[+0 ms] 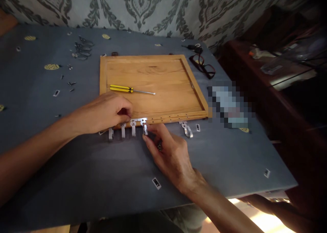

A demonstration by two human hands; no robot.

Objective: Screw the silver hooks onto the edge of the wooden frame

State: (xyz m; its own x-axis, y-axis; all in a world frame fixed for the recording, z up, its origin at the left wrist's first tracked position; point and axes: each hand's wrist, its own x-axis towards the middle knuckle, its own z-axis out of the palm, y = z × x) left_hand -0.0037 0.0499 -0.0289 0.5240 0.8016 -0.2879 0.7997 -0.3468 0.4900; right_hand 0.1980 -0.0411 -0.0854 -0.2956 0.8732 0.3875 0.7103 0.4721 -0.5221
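Observation:
A wooden frame with a recessed panel (150, 73) lies flat, its front edge towards me. Several metal hooks line the left half of that edge, among them one hook (133, 129) beside my left fingertips. My right hand (172, 151) pinches another metal hook (145, 128) between thumb and forefinger, its plate against the wood. My left hand (109, 112) rests over the front left of the frame, fingers pinched together at the edge; whatever is between them is hidden. On the panel lies a yellow-handled screwdriver (122, 88). A loose hook (186, 129) sits right of my right hand, by the frame's edge.
A pile of metal hooks (83, 49) and scattered screws (71, 83) lie left of the frame on the dark blue tablecloth (107, 182). Glasses (204, 68), keys (195, 48) and a blurred-out object (228, 105) are at the right. Patterned fabric (140, 8) hangs behind.

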